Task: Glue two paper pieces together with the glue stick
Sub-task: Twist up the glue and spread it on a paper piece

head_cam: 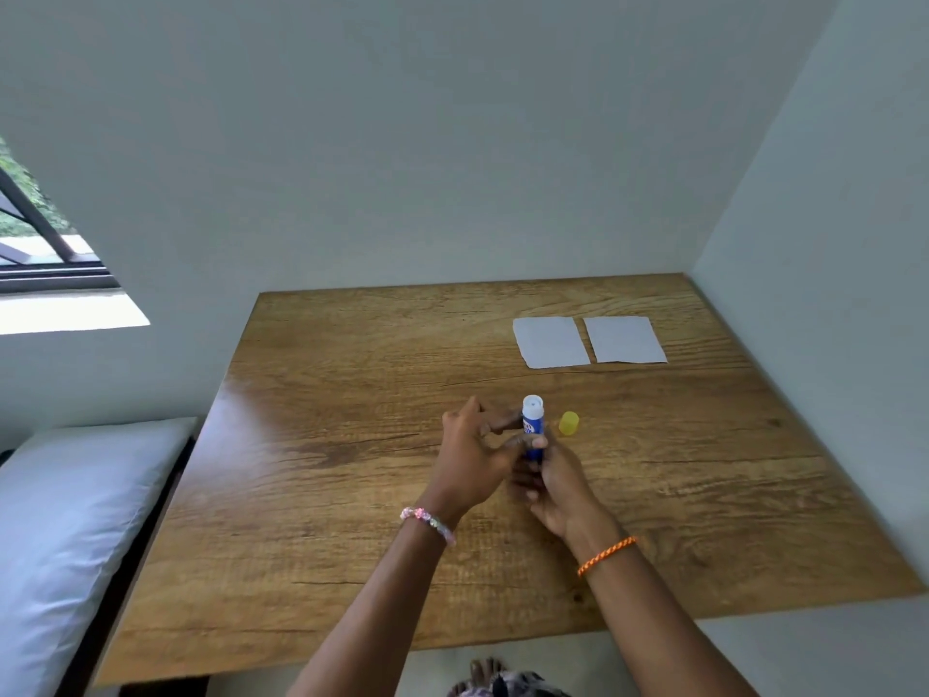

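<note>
A blue glue stick with a white open top stands upright above the middle of the wooden table. My right hand grips its lower end from below. My left hand holds its body from the left with fingertips. Its yellow cap lies on the table just right of the stick. Two white paper pieces lie flat side by side at the far right: the left paper and the right paper, apart by a narrow gap.
Walls close the table at the back and right. A bed with a pale pillow runs along the table's left edge. A window is at the far left.
</note>
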